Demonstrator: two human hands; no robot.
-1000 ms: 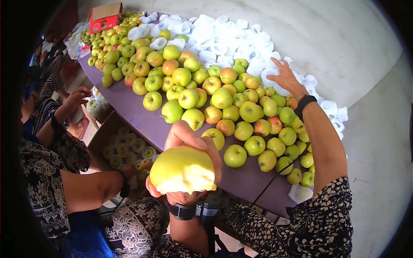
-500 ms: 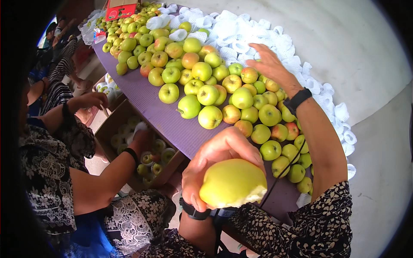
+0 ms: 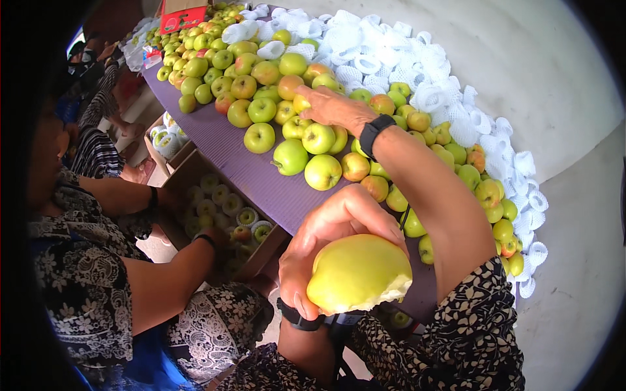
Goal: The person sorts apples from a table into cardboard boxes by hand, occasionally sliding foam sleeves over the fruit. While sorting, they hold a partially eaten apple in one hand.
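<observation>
A bitten yellow-green apple [image 3: 358, 267] is in my left hand [image 3: 319, 228], whose fingers wrap round it, close in front of me. White flesh shows along its lower right edge. My right hand [image 3: 336, 109] reaches over a heap of yellow-green and reddish apples [image 3: 321, 139]. Its fingers are stretched out leftward, with the fingertips at a yellowish apple [image 3: 300, 104]; whether they touch it is hard to make out. The right forearm covers part of the heap.
White foam net sleeves [image 3: 417, 72] lie piled along the table's far right side. To the left, a person [image 3: 176, 274] has hands in a cardboard box [image 3: 267, 246] of sleeved apples beside the purple table cover [image 3: 222, 140]. A red carton [image 3: 184, 18] stands at the far end.
My right hand has swung left from the foam sleeves to above the apples. Several apples and sleeves on the right have shifted. The co-worker's hands have moved within the box.
</observation>
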